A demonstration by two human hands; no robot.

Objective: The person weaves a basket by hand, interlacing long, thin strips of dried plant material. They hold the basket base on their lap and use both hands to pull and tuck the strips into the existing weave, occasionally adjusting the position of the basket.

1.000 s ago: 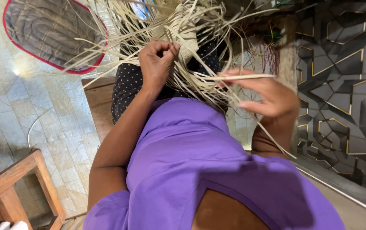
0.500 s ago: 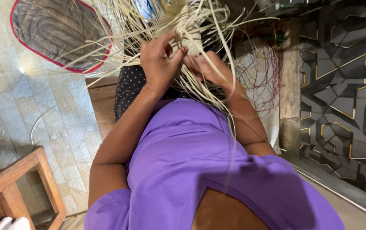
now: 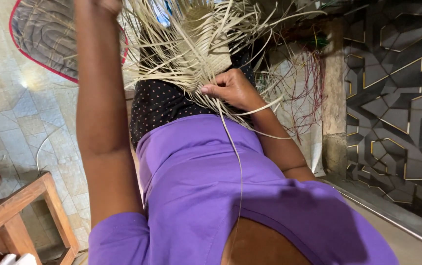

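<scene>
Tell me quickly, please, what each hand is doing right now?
Left hand: raised to the frame's top edge, mostly cut off; cannot tell.
Right hand: closed, pinching the woven straw piece.

Grey mat [image 3: 49, 34] on tiled floor [image 3: 9, 122]

My left arm runs straight up the left side of the frame, forearm bare from the purple sleeve at the bottom, and my left hand [image 3: 98, 5] is cut off by the top edge, so I can't tell its grip. My right arm comes in from the lower right, elbow bent, forearm angled up toward the centre. My right hand [image 3: 230, 89] sits just above mid-frame, knuckles up, fingers [image 3: 211, 90] curled leftward and pinched closed, thumb tucked under.
</scene>
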